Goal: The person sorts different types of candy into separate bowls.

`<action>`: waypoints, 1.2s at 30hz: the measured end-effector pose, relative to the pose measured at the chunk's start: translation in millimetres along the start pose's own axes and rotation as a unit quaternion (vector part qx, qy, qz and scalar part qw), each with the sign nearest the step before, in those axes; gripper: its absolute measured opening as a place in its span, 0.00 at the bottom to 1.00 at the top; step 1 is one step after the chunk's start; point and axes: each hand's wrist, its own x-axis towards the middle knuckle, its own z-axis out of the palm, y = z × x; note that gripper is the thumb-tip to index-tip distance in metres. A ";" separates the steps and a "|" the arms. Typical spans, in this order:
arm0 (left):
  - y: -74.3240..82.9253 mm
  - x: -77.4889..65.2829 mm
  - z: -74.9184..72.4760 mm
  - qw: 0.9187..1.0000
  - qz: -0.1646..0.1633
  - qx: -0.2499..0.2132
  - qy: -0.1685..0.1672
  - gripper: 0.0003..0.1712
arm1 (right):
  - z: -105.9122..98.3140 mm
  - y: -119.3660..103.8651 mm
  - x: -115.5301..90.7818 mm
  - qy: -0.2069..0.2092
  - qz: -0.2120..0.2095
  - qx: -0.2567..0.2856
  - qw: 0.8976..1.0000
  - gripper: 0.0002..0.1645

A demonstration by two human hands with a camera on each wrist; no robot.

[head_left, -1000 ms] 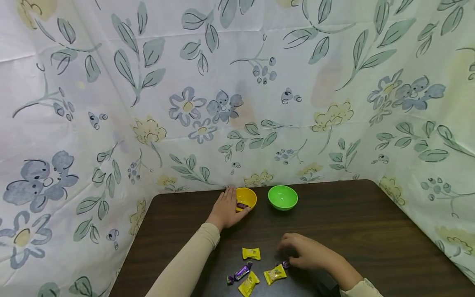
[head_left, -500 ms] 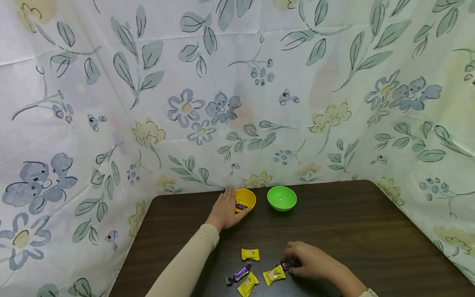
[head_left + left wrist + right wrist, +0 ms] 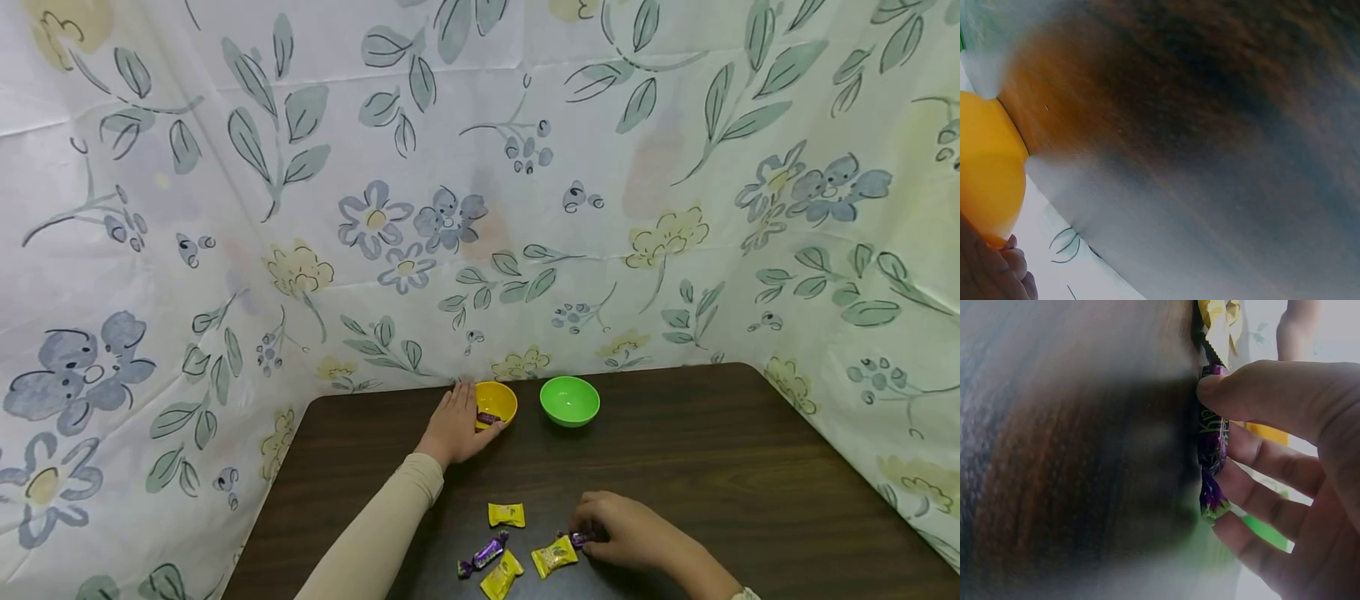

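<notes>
**R hand [image 3: 626,531] pinching purple candy [image 3: 1213,437], L hand [image 3: 455,423] at yellow bowl [image 3: 498,402]**

R hand: thumb on one side of the wrapped candy, fingertips on the other, so nearly closed on it; other fingers part-bent, spread a bit. Candy is at the near part of the dark table [image 3: 750,467], R of the group; can't tell if it's lifted or touching wood. Nearest yellow candy [image 3: 555,557] is just beside it, on its L.

L hand: fingers approx. straight along L side of bowl, thumb stretched across the near side, touching; no curl round it that I can see. Bowl's upright at the far edge, w/ a purple wrapper [image 3: 489,418] inside.

Rest: green bowl [image 3: 570,402] upright just R of the yellow one, small gap btwn. Second loose purple candy [image 3: 489,552] lies at a slant L of the group, w/ a lower yellow candy [image 3: 502,575] close by & an upper yellow candy [image 3: 507,514] a bit farther off. Cream sleeve [image 3: 382,533] on L arm. Floral cloth [image 3: 450,167] hangs behind & at both sides.
</notes>
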 end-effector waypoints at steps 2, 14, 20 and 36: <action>-0.7 1.0 1.4 1.000 0.000 0.001 -0.001 0.61 | -1.2 0.3 -0.1 0.005 -0.004 -0.005 1.000 0.10; 0.4 0.6 0.4 1.000 -0.001 -0.004 0.004 0.60 | -15.6 3.2 2.6 0.066 -0.024 -0.010 0.998 0.09; 0.0 1.3 1.0 1.000 0.002 0.008 0.001 0.60 | -17.8 2.6 8.9 0.108 -0.024 -0.025 0.994 0.10; 0.0 3.3 2.8 1.000 -0.007 0.023 -0.007 0.61 | -14.6 -10.4 48.4 0.304 0.080 -0.058 0.947 0.12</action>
